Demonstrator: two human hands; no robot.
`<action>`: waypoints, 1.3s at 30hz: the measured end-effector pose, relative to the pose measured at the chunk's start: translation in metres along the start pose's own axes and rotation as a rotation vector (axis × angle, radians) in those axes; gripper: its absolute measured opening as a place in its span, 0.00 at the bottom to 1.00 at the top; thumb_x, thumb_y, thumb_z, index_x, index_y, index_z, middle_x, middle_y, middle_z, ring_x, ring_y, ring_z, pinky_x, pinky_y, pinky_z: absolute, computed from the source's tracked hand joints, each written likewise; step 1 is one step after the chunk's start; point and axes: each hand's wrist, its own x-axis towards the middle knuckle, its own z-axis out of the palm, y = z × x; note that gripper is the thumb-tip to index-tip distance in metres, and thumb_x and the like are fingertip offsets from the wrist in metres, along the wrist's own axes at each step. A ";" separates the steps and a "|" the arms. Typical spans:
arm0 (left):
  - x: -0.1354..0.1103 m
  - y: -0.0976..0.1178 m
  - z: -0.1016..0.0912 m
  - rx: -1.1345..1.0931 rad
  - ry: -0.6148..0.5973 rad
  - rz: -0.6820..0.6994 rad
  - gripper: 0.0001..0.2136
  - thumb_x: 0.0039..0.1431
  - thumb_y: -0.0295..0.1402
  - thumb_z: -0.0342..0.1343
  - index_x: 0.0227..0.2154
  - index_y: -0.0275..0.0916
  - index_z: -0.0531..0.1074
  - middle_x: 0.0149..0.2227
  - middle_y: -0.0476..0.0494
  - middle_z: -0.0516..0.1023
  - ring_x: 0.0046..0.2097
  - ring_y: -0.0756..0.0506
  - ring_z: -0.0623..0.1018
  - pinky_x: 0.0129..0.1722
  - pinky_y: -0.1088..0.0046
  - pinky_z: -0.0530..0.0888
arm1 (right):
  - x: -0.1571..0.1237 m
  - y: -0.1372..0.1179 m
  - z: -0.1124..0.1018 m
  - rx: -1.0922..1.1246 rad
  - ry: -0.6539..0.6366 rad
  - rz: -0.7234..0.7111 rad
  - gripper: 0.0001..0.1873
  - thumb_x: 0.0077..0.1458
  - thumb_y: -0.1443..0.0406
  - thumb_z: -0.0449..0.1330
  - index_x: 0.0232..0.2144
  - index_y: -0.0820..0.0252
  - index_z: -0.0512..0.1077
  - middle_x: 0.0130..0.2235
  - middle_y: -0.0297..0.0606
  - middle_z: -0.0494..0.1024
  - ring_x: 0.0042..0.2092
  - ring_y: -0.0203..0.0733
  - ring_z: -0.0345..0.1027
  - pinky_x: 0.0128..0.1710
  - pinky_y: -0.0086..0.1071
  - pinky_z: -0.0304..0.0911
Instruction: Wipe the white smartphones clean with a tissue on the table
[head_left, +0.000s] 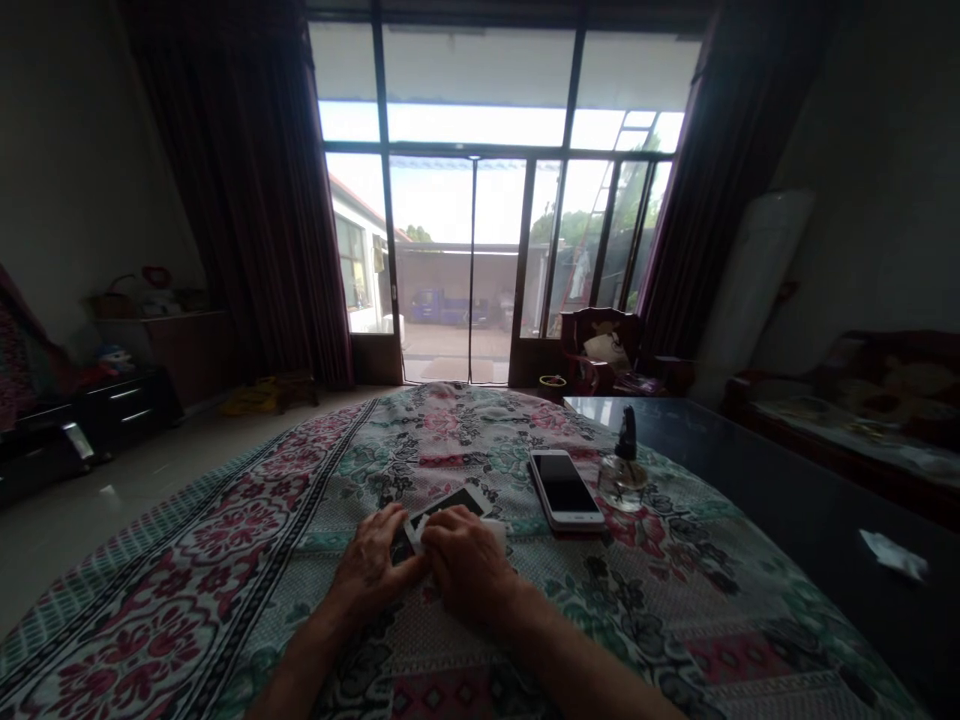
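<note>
Low in the middle of the frame, a held phone (456,498) with a dark face, on the cloth-covered counter (225,535). At its left end, a left hand (375,553), fingers and thumb bent around the edge. On top, a right hand (471,565), fingers curled down on a white wad (494,534), paper or cloth, hard to tell. Farther right, a white phone (566,487), face up. Next to that, a round glass bottle (622,482) with a black top, standing up.
</note>
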 end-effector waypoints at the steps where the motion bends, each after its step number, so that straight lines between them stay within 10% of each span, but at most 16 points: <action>1: 0.000 -0.001 0.001 0.006 0.007 0.016 0.28 0.50 0.46 0.57 0.52 0.37 0.71 0.60 0.35 0.68 0.62 0.35 0.64 0.62 0.57 0.61 | 0.000 -0.003 0.002 0.006 -0.021 -0.023 0.07 0.57 0.68 0.54 0.33 0.55 0.73 0.42 0.36 0.75 0.45 0.41 0.64 0.48 0.32 0.60; 13: 0.002 -0.001 -0.002 0.003 -0.035 0.040 0.28 0.50 0.45 0.58 0.52 0.36 0.71 0.60 0.34 0.68 0.62 0.34 0.65 0.61 0.55 0.62 | 0.015 0.041 -0.013 -0.130 0.058 0.421 0.15 0.55 0.75 0.50 0.35 0.60 0.75 0.44 0.43 0.76 0.49 0.44 0.65 0.51 0.33 0.57; 22: 0.002 -0.008 0.004 -0.022 0.006 0.048 0.25 0.48 0.42 0.58 0.51 0.40 0.72 0.58 0.37 0.71 0.60 0.36 0.67 0.61 0.57 0.63 | 0.009 -0.009 0.011 0.011 -0.080 -0.069 0.14 0.54 0.68 0.56 0.44 0.54 0.72 0.49 0.36 0.75 0.49 0.41 0.65 0.52 0.33 0.56; 33: 0.003 -0.001 -0.005 0.024 -0.056 0.036 0.28 0.50 0.47 0.57 0.51 0.36 0.71 0.59 0.36 0.69 0.62 0.34 0.65 0.61 0.54 0.62 | 0.016 0.042 -0.005 -0.079 0.068 0.360 0.15 0.57 0.73 0.50 0.39 0.59 0.75 0.45 0.41 0.77 0.51 0.42 0.65 0.51 0.31 0.56; 39: 0.003 -0.013 0.001 0.016 -0.036 0.059 0.28 0.51 0.46 0.55 0.53 0.38 0.69 0.60 0.36 0.68 0.62 0.34 0.65 0.61 0.55 0.62 | 0.010 0.020 -0.001 -0.141 0.017 0.315 0.11 0.53 0.70 0.54 0.38 0.59 0.74 0.44 0.42 0.76 0.48 0.47 0.64 0.48 0.35 0.57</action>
